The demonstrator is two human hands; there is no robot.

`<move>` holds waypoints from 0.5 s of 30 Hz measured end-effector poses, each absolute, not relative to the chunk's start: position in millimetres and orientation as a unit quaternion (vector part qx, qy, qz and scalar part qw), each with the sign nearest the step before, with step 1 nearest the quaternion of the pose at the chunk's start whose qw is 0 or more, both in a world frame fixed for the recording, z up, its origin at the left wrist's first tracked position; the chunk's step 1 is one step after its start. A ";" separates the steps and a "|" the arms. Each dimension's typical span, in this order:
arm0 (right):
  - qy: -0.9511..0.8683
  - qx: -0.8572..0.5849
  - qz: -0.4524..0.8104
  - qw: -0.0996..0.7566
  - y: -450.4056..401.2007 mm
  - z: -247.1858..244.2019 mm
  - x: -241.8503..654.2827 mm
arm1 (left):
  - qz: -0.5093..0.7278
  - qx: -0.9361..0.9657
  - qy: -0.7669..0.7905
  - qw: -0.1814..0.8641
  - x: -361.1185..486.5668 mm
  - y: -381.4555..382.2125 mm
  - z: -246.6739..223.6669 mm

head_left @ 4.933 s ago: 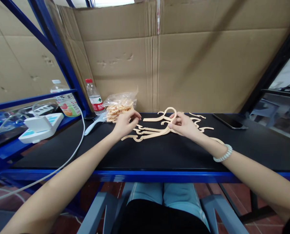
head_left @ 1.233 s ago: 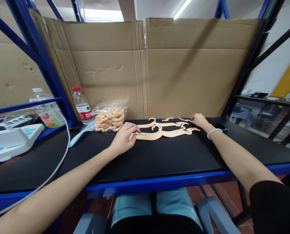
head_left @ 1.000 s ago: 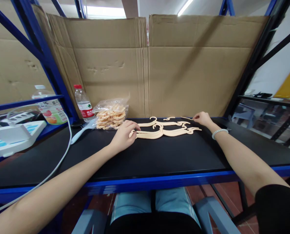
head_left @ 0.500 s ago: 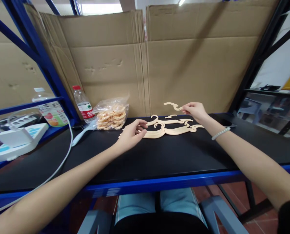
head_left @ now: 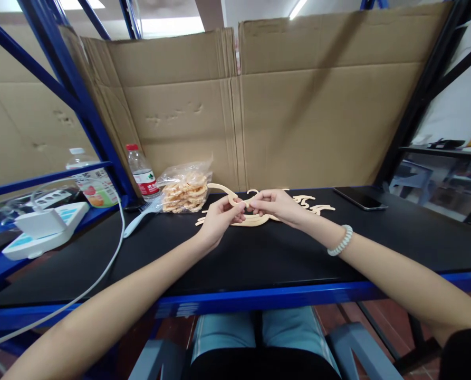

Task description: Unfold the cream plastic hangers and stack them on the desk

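Observation:
A cream-coloured curved hanger piece (head_left: pixel 221 188) is held up above the table between my two hands. My left hand (head_left: pixel 216 220) pinches it near its bend, its long arm sticking out up and to the left. The fingertips of my right hand (head_left: pixel 278 206) are closed on its other end, close beside my left fingers. Just under and behind both hands lie cream clothes hangers (head_left: pixel 255 220), partly hidden by the fingers. Wavy hanger ends (head_left: pixel 321 208) show to the right of my right hand.
A clear bag (head_left: pixel 186 189) of cream pieces stands at the back left, near a red-capped water bottle (head_left: pixel 145 179) and a pale blue brush (head_left: pixel 140 219). A phone (head_left: pixel 359 198) lies at the right. A white cable (head_left: pixel 114 250) crosses the left side. Cardboard (head_left: pixel 318 121) walls the back.
My right hand has moved left and down with the hanger piece, bringing it to my left hand. My left fingers have closed on it. The view has shifted slightly, showing more of the phone.

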State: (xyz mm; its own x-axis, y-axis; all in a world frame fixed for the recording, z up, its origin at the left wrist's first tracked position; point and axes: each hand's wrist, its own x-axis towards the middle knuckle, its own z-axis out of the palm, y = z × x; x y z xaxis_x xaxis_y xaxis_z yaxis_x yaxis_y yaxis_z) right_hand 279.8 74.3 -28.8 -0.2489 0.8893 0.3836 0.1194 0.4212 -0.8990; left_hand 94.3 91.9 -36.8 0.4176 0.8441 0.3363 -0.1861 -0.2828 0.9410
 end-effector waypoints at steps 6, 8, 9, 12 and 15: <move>-0.785 -0.526 -0.052 0.323 116.5 -39.9 350.7 | 0.492 0.615 0.292 0.543 87.8 102.4 -26.1; -0.786 -0.555 -0.084 0.257 128.2 -47.4 373.6 | 0.498 0.604 0.295 0.547 84.7 107.3 -25.7; -0.785 -0.566 -0.083 0.240 132.5 -51.0 382.0 | 0.503 0.600 0.296 0.548 83.1 109.3 -25.8; -0.789 -0.574 -0.074 0.205 139.6 -58.8 393.3 | 0.504 0.595 0.301 0.548 78.8 112.8 -27.2; -0.795 -0.571 -0.062 0.195 142.0 -61.4 390.2 | 0.492 0.603 0.300 0.552 74.9 113.5 -29.3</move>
